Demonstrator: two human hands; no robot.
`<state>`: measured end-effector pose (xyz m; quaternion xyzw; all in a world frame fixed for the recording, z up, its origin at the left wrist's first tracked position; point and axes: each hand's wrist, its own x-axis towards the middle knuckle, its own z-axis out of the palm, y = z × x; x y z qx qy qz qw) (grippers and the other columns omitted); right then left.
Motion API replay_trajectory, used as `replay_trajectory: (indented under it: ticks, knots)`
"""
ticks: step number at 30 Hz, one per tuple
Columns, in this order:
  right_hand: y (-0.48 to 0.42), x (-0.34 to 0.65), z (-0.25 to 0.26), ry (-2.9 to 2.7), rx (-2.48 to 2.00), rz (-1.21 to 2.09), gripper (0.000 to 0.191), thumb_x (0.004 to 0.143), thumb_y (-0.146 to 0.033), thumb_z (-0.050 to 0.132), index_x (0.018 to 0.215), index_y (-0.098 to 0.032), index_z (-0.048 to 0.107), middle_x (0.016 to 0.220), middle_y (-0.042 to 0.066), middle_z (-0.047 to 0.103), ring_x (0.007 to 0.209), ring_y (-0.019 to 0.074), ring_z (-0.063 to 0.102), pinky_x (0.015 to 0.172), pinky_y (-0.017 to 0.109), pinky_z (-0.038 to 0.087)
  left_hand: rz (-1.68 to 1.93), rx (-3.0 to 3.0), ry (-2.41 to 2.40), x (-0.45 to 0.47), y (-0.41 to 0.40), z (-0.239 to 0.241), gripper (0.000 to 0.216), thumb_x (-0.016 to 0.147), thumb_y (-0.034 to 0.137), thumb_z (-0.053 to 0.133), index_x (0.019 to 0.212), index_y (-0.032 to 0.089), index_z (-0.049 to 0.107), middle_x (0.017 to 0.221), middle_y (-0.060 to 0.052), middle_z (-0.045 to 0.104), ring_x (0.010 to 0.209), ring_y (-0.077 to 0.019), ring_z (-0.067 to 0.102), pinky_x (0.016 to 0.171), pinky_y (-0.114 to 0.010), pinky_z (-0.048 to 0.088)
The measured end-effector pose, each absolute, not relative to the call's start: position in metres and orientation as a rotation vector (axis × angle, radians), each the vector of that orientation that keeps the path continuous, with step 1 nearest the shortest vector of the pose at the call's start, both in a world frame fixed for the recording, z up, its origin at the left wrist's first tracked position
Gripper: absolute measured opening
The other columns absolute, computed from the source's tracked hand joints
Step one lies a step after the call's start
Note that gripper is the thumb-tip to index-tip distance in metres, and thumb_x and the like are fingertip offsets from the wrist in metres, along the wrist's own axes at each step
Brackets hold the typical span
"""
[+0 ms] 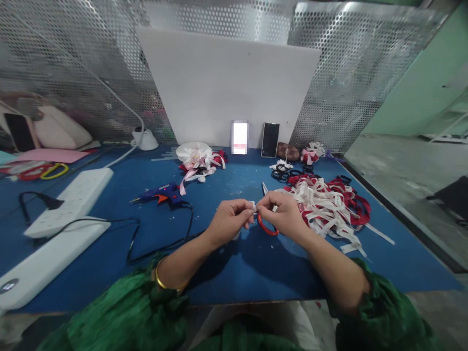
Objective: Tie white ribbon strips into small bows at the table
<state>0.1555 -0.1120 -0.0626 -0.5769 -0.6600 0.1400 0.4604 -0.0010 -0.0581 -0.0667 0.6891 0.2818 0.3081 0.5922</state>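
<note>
Head view, which I follow from a distance: two bare hands meet above the near middle of a blue table (pixel 234 183), and a small white piece (pixel 253 206) sits between their fingertips. The left hand (pixel 228 222) comes in from the left, thumb and fingers narrowed to a pinch on the piece. The right hand (pixel 284 214) comes in from the right, its thumb and forefinger also pinched tight at the piece's right edge. Too little of the piece shows for me to tell its long axis.

Just beneath the right hand is a red loop (pixel 269 232), with a pale pointed tip (pixel 264 188) showing on the far side of that hand. I take them for one pair of scissors, its long axis running near to far. The right hand is clearly the nearer one; the loop lies to the near side of its thumb. I cannot tell whether the scissors hang from the fingers or rest on the table.

Right of the right hand spreads a heap of red and white ribbons (pixel 321 200). Well apart on the left, a blue glue gun (pixel 164 193) lies with its nozzle pointing left.
</note>
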Motion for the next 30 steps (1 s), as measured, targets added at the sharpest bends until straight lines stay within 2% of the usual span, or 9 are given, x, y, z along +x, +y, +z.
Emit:
replay_trajectory:
  ticks: [5, 7, 14, 16, 19, 23, 26, 28, 30]
  knots:
    - [-0.108, 0.157, -0.066, -1.314, -1.385, 0.779, 0.008, 0.070, -0.021, 0.060, 0.066, -0.015, 0.062, 0.055, -0.002, 0.055, 0.048, 0.0081, 0.043, 0.045, 0.021, 0.031, 0.723, 1.561, 0.614, -0.001, -0.059, -0.067, 0.012, 0.076, 0.019, 0.057, 0.069, 0.011, 0.060, 0.058, 0.000, 0.057, 0.047, -0.0066, 0.049, 0.050, -0.019, 0.040]
    - [-0.107, 0.159, -0.066, -1.244, -1.331, 0.842, 0.010, 0.073, -0.025, 0.059, 0.069, -0.015, 0.060, 0.054, -0.004, 0.051, 0.047, 0.0079, 0.041, 0.046, 0.021, 0.030, 0.753, 1.494, 0.614, -0.001, -0.058, -0.068, 0.011, 0.076, 0.020, 0.058, 0.073, 0.010, 0.063, 0.059, 0.000, 0.057, 0.048, -0.0068, 0.049, 0.050, -0.020, 0.041]
    - [-0.112, 0.160, -0.061, -1.551, -1.339, 0.299, 0.032, 0.089, -0.022, 0.042, 0.057, -0.018, 0.038, 0.056, -0.004, 0.037, 0.054, 0.0097, 0.037, 0.054, 0.024, 0.030, 0.943, 1.209, 0.671, -0.002, -0.043, -0.070, 0.017, 0.076, 0.023, 0.061, 0.086, 0.011, 0.067, 0.063, 0.000, 0.057, 0.050, -0.0060, 0.048, 0.051, -0.019, 0.041]
    - [-0.114, 0.157, -0.061, -1.856, -1.245, 0.394, 0.030, 0.088, -0.022, 0.047, 0.058, -0.018, 0.043, 0.057, -0.004, 0.040, 0.055, 0.0092, 0.040, 0.055, 0.023, 0.032, 0.956, 1.178, 0.664, -0.002, -0.041, -0.071, 0.017, 0.075, 0.024, 0.062, 0.086, 0.011, 0.067, 0.063, 0.001, 0.057, 0.049, -0.0055, 0.048, 0.051, -0.018, 0.040]
    - [-0.114, 0.155, -0.065, -2.171, -1.071, 0.589, 0.011, 0.084, -0.020, 0.056, 0.074, -0.018, 0.059, 0.073, 0.000, 0.057, 0.068, 0.0108, 0.053, 0.063, 0.023, 0.039, 0.946, 1.175, 0.652, -0.003, -0.041, -0.072, 0.017, 0.075, 0.023, 0.062, 0.087, 0.012, 0.067, 0.062, 0.001, 0.056, 0.049, -0.0056, 0.047, 0.050, -0.018, 0.039]
    - [-0.111, 0.158, -0.066, -1.940, -1.252, 0.322, 0.017, 0.080, -0.025, 0.062, 0.065, -0.018, 0.058, 0.062, -0.001, 0.053, 0.060, 0.0115, 0.051, 0.060, 0.024, 0.039, 0.914, 1.239, 0.637, -0.003, -0.044, -0.072, 0.021, 0.076, 0.022, 0.061, 0.093, 0.013, 0.068, 0.062, 0.001, 0.057, 0.050, -0.0063, 0.048, 0.051, -0.019, 0.039]
    - [-0.111, 0.160, -0.062, -1.730, -1.275, 0.168, 0.004, 0.081, -0.022, 0.062, 0.082, -0.019, 0.063, 0.071, 0.001, 0.056, 0.068, 0.0137, 0.054, 0.065, 0.026, 0.043, 0.891, 1.300, 0.618, -0.003, -0.047, -0.071, 0.018, 0.076, 0.022, 0.060, 0.090, 0.013, 0.067, 0.061, 0.001, 0.057, 0.051, -0.0071, 0.049, 0.051, -0.019, 0.040]
    - [-0.112, 0.159, -0.061, -1.684, -1.241, 0.133, 0.011, 0.081, -0.022, 0.061, 0.092, -0.020, 0.064, 0.078, 0.002, 0.059, 0.074, 0.0147, 0.056, 0.068, 0.027, 0.044, 0.872, 1.338, 0.611, -0.002, -0.050, -0.071, 0.014, 0.076, 0.022, 0.060, 0.084, 0.013, 0.067, 0.060, 0.001, 0.057, 0.050, -0.0074, 0.049, 0.051, -0.020, 0.041]
    - [-0.113, 0.157, -0.061, -1.670, -1.243, 0.084, 0.010, 0.082, -0.023, 0.060, 0.091, -0.021, 0.065, 0.078, 0.002, 0.059, 0.071, 0.0141, 0.056, 0.065, 0.026, 0.044, 0.848, 1.367, 0.613, -0.001, -0.053, -0.069, 0.012, 0.076, 0.023, 0.060, 0.079, 0.012, 0.065, 0.059, 0.001, 0.057, 0.048, -0.0074, 0.048, 0.050, -0.020, 0.041]
